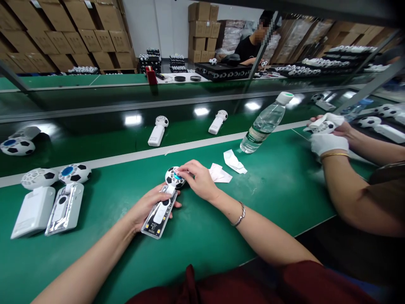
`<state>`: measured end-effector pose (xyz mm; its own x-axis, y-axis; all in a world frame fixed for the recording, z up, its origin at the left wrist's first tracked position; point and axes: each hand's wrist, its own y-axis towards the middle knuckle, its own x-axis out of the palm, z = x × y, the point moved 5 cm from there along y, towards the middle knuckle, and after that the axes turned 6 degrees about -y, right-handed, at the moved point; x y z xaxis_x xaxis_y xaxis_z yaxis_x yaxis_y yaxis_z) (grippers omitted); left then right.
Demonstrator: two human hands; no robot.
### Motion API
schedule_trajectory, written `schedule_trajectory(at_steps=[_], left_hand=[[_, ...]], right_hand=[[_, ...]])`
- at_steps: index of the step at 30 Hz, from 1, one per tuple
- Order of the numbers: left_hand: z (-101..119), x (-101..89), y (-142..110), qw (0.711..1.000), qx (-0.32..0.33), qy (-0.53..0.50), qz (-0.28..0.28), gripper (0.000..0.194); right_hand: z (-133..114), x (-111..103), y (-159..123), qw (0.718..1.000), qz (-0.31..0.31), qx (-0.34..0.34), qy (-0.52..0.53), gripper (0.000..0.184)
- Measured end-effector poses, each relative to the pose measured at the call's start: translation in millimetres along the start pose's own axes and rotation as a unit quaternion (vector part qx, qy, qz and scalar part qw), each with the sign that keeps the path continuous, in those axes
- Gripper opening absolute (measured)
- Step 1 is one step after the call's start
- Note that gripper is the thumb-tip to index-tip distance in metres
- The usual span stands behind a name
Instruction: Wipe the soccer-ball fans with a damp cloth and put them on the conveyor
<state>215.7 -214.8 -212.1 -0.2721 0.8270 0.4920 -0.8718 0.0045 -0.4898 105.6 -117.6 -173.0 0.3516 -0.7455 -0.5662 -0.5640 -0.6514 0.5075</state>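
My left hand [143,210] is closed round the body of a handheld fan [159,220] with a soccer-ball head. Its clear front, dark inside, faces up. At the ball's blue round centre [177,177], my right hand [202,180] has thumb and fingers pinched together; a small pale bit shows at the fingertips, too small to name. Crumpled white paper pieces [220,174] lie just beyond that hand, with another white piece [234,161] farther right. Two similar fans rest at the left, one back up [34,211] and one front up [65,211].
A water bottle [262,128] stands tilted in view behind the papers. More fans [156,134] [216,125] lie on the dark green belt [186,122]. At right, a co-worker's gloved hands [329,144] hold a white piece. Stacked cartons [104,42] fill the background.
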Motion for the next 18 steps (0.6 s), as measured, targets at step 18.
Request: schedule_trajectory(at_steps=[18], left_hand=[[-1, -4.2, -2, 1.000, 0.001, -0.028, -0.006, 0.051]], right_hand=[[1, -13, 0, 0.992, 0.022, 0.053, 0.109, 0.017]])
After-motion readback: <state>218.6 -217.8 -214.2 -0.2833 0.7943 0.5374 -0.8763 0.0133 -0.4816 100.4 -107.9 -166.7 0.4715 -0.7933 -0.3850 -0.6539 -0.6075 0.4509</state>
